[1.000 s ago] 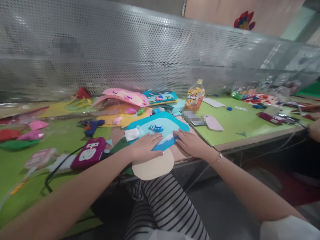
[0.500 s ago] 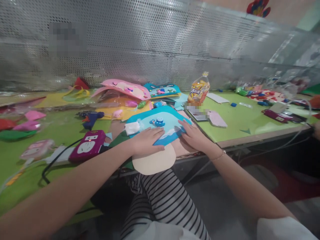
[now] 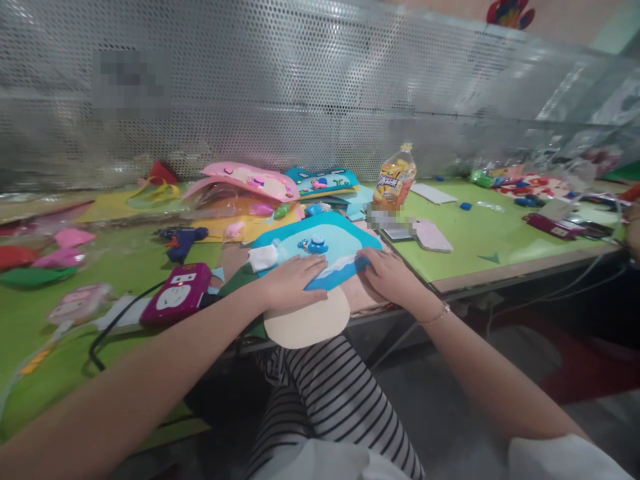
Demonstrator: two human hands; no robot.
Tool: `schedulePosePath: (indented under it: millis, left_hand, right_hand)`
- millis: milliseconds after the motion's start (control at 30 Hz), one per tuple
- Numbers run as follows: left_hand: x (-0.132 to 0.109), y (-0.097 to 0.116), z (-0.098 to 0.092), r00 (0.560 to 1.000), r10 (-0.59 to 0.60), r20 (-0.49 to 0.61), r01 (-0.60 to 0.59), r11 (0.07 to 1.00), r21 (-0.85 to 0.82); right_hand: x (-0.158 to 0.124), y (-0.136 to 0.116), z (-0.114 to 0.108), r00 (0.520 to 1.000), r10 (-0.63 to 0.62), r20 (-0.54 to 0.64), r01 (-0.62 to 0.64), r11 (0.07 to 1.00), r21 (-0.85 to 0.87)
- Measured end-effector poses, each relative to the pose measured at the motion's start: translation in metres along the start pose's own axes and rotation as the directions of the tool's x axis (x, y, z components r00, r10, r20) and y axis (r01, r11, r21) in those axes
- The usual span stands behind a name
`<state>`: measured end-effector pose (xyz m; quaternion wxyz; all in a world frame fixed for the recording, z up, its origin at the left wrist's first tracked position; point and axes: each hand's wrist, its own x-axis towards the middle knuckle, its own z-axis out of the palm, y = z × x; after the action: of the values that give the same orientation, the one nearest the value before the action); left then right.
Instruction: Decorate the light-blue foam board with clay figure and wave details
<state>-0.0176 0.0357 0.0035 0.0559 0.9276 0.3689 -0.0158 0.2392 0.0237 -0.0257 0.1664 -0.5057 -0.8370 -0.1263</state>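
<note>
blue sheet (image 3: 343,241) under flat left fingers (image 3: 311,269); right fingers (image 3: 373,259) curled at edge, grip unclear

Your single head-worn camera looks forward and down from above your lap (image 3: 335,400), covering the desk (image 3: 450,267) at close range and the perforated screen (image 3: 225,87) behind it.

Wears a short white sleeve (image 3: 560,459) at right, pale plain cloth (image 3: 327,461) over the lap, light trousers (image 3: 345,400) with narrow dark stripes, and a thin bracelet (image 3: 441,315) on the right wrist.
</note>
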Motion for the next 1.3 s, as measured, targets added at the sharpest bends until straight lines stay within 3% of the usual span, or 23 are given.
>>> schedulePosePath:
  millis: [233,400,800,900,1033,1300]
  left_hand:
    - [0.0,0.001,-0.001,1.0,-0.004,0.006,0.004,1.0,0.0]
    - [0.0,0.0,-0.001,1.0,0.002,0.009,-0.002,1.0,-0.011]
    - [0.0,-0.001,0.001,1.0,0.005,0.006,-0.005,1.0,-0.018]
    - [-0.001,0.0,0.0,1.0,-0.014,0.005,0.014,1.0,-0.026]
    - [0.0,-0.001,0.001,0.999,-0.051,0.003,0.051,0.999,-0.015]
    - [0.0,-0.002,0.003,0.999,-0.045,0.01,0.046,0.999,-0.007]
  right_hand:
    - [-0.001,0.0,0.001,0.997,0.0,-0.078,-0.001,1.0,-0.002]
    - [-0.002,-0.002,-0.004,0.984,-0.176,0.005,0.175,0.984,0.036]
    - [-0.001,0.0,0.0,0.994,-0.106,-0.024,0.105,0.994,-0.017]
    - [-0.002,-0.01,-0.009,0.986,-0.166,-0.031,0.163,0.984,-0.078]
    - [0.005,-0.031,-0.022,0.947,-0.315,0.067,0.319,0.946,-0.061]
    - [0.008,-0.044,-0.025,0.921,-0.358,0.151,0.378,0.917,-0.127]
